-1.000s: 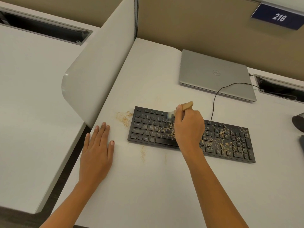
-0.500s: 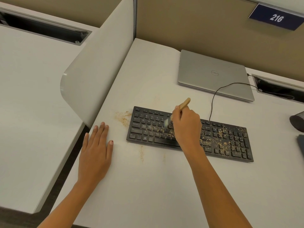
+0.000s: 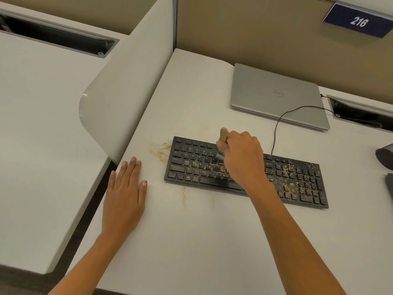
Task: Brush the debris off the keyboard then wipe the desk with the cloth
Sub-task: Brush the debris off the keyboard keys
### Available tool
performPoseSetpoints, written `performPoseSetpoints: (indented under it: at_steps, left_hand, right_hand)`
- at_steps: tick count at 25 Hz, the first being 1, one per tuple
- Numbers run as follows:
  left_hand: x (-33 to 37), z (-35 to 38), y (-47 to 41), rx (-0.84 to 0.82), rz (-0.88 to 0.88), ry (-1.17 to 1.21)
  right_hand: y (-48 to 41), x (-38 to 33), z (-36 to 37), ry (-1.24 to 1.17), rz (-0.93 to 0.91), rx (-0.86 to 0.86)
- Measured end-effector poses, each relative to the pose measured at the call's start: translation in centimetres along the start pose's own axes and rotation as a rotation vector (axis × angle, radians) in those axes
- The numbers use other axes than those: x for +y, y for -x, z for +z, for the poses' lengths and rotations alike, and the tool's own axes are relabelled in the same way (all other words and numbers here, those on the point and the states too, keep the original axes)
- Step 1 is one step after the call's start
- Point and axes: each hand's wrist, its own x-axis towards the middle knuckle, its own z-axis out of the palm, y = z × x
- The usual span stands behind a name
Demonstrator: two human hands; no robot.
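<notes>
The right grip (image 3: 242, 158) was clenched round the wooden brush (image 3: 223, 135), bristles down on the middle rows of the black keyboard (image 3: 191, 165), while the left grip (image 3: 125, 194) lay flat and released on the bench (image 3: 212, 241) at the keyboard's 8 o'clock. The debris (image 3: 297, 179) sat thickest over the 3 o'clock end, with a loose pile (image 3: 160, 151) on the bench just off the 9 o'clock edge. By my judgement, it called for short, light strokes along the rows toward 9 o'clock, bristles angled into the gaps, so the crumbs joined one pile for the cloth.
</notes>
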Motion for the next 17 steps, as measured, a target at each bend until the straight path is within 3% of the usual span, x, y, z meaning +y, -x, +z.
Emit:
performPoseSetpoints:
  at_steps: [3, 6, 10, 13, 17]
  left_hand:
    - [-0.1, 0.0, 0.1, 0.001, -0.002, 0.001]
    - [0.0, 0.1, 0.1, -0.005, -0.002, 0.002]
    - [-0.2, 0.1, 0.1, -0.006, -0.002, -0.007]
    - [-0.1, 0.1, 0.1, -0.009, -0.004, -0.007]
    - [-0.1, 0.0, 0.1, -0.007, -0.003, 0.0]
  right_hand:
    - [0.0, -0.2, 0.1, -0.252, 0.089, -0.063]
    - [0.3, -0.9, -0.1, -0.139, 0.112, 0.008]
    - [0.3, -2.5, 0.2, -0.382, 0.077, -0.057]
    - [0.0, -3.0, 0.7, -0.372, 0.13, -0.147]
    - [-0.1, -3.3, 0.6, -0.423, 0.214, -0.084]
